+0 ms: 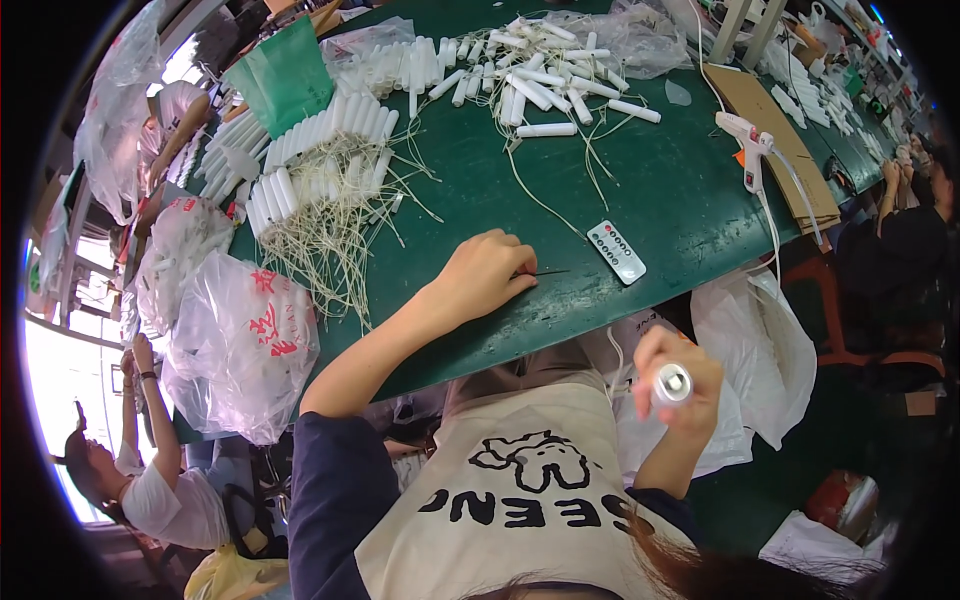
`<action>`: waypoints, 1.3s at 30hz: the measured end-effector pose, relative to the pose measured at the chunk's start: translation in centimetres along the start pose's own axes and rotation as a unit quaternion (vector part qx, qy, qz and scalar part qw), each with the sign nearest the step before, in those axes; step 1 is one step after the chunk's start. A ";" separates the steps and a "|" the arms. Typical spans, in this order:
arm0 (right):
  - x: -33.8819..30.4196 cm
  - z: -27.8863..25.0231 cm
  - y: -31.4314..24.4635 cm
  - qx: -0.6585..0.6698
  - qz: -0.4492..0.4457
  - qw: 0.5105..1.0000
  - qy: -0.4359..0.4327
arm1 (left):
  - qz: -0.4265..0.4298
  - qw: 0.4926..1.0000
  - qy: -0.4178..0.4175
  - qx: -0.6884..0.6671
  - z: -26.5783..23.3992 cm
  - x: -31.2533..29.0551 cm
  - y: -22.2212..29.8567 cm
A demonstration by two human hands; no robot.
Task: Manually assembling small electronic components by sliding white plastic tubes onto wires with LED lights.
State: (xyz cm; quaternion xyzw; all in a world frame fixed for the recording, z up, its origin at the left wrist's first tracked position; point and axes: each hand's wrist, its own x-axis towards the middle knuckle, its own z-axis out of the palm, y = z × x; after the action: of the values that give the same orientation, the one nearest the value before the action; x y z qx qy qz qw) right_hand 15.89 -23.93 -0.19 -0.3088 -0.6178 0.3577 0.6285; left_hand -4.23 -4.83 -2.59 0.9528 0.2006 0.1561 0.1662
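Note:
My left hand [485, 272] rests on the green tabletop, its fingers closed round a thin dark pointed tool [550, 272]. Only the tip of that tool shows. Off the table's front edge, my right hand [685, 365] grips a white tube [672, 386], its open end turned up with a small pale part inside. A pale wire [614, 350] hangs beside this hand. On the table between the two hands, toward the right, lies a white remote control [616, 252] with a red button and several dark ones.
White tubes with wires lie stacked at the left [335, 130] and loosely piled at the back [545, 80]. A glue gun [746, 145] sits by a cardboard sheet [785, 150]. Plastic bags [240, 340] hang at the left edge. Other people work at both sides.

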 end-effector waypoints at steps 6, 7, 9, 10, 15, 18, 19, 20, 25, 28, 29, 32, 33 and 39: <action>-0.1 0.0 -0.4 0.112 -0.014 0.993 -0.040 | -0.065 0.996 -0.032 -0.043 0.0 0.1 0.0; -0.1 0.1 -0.2 0.110 0.026 0.993 -0.024 | -0.067 0.996 -0.031 -0.042 -0.3 0.2 0.3; -0.2 0.0 0.4 0.057 0.085 0.995 -0.023 | -0.192 0.937 -0.013 -0.291 -1.6 0.7 1.5; -0.3 -0.1 0.7 0.003 0.143 0.990 -0.020 | -0.190 0.937 -0.015 -0.292 -2.5 0.9 2.3; -0.1 0.2 2.8 -0.021 0.170 0.985 -0.032 | -0.243 0.698 -0.124 -0.663 -5.1 0.6 5.7; -0.1 0.1 3.0 -0.025 0.155 0.986 -0.053 | -0.231 0.671 -0.149 -0.689 -5.3 0.4 6.5; -0.2 0.1 3.0 -0.022 0.157 0.986 -0.050 | -0.225 0.664 -0.154 -0.696 -5.2 0.4 6.4; -0.2 0.1 2.9 -0.018 0.159 0.986 -0.046 | -0.219 0.658 -0.158 -0.703 -5.2 0.4 6.5; -0.3 0.1 2.7 -0.020 0.174 0.984 -0.044 | -0.209 0.658 -0.199 -0.696 -5.5 0.6 6.4; -0.3 0.1 2.7 -0.039 0.158 0.985 -0.053 | -0.189 0.679 -0.230 -0.671 -5.3 0.6 6.2; -0.3 0.1 2.8 -0.050 0.138 0.987 -0.062 | -0.174 0.686 -0.248 -0.662 -5.2 0.5 6.1; -0.3 0.4 3.3 -0.047 0.114 0.990 -0.072 | -0.166 0.643 -0.325 -0.673 -5.2 0.4 6.3; -0.2 0.5 3.4 -0.047 0.115 0.990 -0.072 | -0.145 0.643 -0.332 -0.675 -5.0 0.2 6.3; 1.2 -0.2 4.6 -0.015 0.163 0.987 0.005 | -0.133 0.667 -0.276 -0.679 -2.8 -1.2 4.9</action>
State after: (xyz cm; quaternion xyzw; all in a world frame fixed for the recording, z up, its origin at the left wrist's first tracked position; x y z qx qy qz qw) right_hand 15.77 -20.39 -3.31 -0.4165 -0.5614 0.4440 0.5605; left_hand -4.72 -8.89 1.53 0.5388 0.1085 -0.0449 0.8342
